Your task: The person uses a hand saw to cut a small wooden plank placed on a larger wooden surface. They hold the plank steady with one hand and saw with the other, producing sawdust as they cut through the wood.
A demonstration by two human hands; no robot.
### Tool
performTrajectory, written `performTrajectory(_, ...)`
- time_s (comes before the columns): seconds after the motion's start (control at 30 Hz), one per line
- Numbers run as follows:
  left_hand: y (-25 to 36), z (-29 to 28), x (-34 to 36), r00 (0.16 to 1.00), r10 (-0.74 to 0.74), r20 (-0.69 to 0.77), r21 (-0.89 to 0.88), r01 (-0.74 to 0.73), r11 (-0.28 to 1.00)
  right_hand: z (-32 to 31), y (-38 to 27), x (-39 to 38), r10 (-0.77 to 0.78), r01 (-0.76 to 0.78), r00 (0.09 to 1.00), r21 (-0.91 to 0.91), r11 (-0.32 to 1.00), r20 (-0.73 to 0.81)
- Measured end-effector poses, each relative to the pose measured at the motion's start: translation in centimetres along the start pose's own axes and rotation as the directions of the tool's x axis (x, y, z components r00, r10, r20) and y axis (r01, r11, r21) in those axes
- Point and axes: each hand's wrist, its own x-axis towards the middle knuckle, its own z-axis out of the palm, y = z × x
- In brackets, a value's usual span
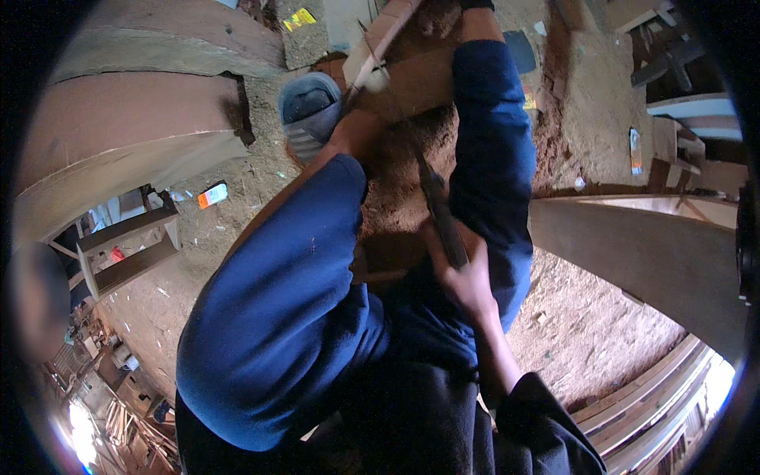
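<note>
My right hand [465, 265] is closed round the dark handle of a long, thin tool [434, 190] that looks like a handsaw seen edge-on. Its narrow blade runs up and left from my fist and reaches the narrow wooden plank [384, 39]. Beside the plank's near end, in shadow, is what looks like my left hand [364, 131], its forearm passing outside my left leg. Its fingers cannot be made out, so its grip is unclear. A small pale, rounded thing [378, 79] shows against the plank. Another wooden piece [419, 83] lies beneath.
A grey shoe [310, 115] is close left of the plank. My blue-trousered legs flank the work. Big wooden pieces [119, 134] stand at left, and a long board [633, 245] at right. Small wrappers [212, 195] litter the dusty ground. A person [39, 301] is at the far left.
</note>
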Motion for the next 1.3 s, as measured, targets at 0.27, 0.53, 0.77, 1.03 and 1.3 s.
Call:
performTrajectory(0.27, 0.9, -3.8, -1.4, 0.998, 0.056, 0.007, -0.090, -0.055, 0.994, 0.0, -2.1, -0.1, 0.004, -0.004, 1.000, -0.039, 0.999, -0.006)
performTrajectory(0.53, 1.1, -2.7, -1.3, 0.994, -0.092, 0.064, -0.082, 0.097, 0.992, -1.4, -3.6, -3.0, 0.044, -0.044, 0.999, 0.004, 0.999, -0.031)
performTrajectory(0.77, 0.4, -3.6, -1.9, 0.997, 0.022, -0.077, -0.103, -0.030, 0.994, 1.2, -2.4, 0.2, -0.035, 0.035, 0.999, -0.071, 0.997, 0.006)
performTrajectory(1.03, 2.4, -5.4, -0.9, 0.994, 0.011, 0.113, -0.086, -0.001, 0.996, -1.0, -1.3, -2.5, -0.031, 0.029, 0.999, -0.072, 0.997, -0.025)
performTrajectory(1.3, 0.8, -2.8, 0.2, 0.999, 0.001, 0.038, -0.036, 0.001, 0.999, 0.0, -1.9, -3.1, -0.063, 0.067, 0.992, 0.030, 0.997, -0.113)
